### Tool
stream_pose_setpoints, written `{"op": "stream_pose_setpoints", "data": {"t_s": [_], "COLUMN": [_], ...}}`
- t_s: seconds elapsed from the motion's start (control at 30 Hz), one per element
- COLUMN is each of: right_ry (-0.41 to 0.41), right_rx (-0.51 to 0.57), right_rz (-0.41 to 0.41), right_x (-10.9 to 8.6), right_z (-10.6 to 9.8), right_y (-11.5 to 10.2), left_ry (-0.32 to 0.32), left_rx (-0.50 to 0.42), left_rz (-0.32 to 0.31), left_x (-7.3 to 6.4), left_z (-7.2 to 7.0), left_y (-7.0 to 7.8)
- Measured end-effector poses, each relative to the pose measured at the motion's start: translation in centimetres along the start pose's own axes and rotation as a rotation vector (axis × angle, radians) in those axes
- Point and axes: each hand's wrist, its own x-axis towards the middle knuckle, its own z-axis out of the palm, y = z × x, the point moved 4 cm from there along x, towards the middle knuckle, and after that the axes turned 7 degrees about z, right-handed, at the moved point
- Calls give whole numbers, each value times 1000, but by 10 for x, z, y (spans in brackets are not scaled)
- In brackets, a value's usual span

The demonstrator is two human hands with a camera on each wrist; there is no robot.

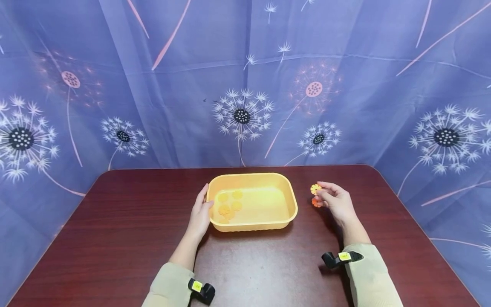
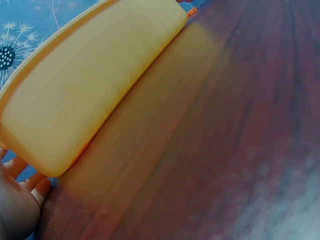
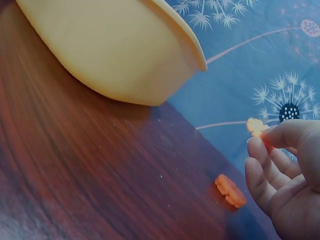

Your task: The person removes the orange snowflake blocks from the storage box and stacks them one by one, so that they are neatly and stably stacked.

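A yellow rectangular plastic basin [image 1: 264,213] rests on the table, with several yellow-orange flower-shaped discs [image 1: 224,209] lying inside at its left end. My left hand [image 1: 199,213] holds that end by the rim and wall; in the left wrist view its fingers [image 2: 41,189] lie against the basin's outside. To the right of the basin, my right hand [image 1: 337,204] pinches a bright yellow-orange flower-shaped disc [image 3: 255,126] between thumb and fingers, above the table. Below it, an orange flower-shaped disc [image 3: 230,191] lies on the tabletop, partly covered by the hand in the head view.
The dark red-brown wooden table [image 1: 115,230] has rounded far corners. Behind it and at both sides hangs a blue curtain [image 1: 184,94] printed with dandelions. Black wrist straps [image 1: 341,258] sit on both sleeves.
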Motion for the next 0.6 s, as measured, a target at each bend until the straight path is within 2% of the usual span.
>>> {"op": "stream_pose_setpoints", "data": {"t_s": [0.17,0.4,0.6], "right_ry": [10,0,63], "right_rx": [-21,26,-113], "right_rz": [22,39,83], "right_x": [3,2,1], "right_z": [-7,-13,-18], "right_y": [6,10,8], "left_ry": [-12,-8,-7], "left_rx": [-18,-13,-5], "left_rz": [-3,-5,1], "left_x": [0,0,0], "left_z": [0,1,0], "left_y": [1,3,3]}}
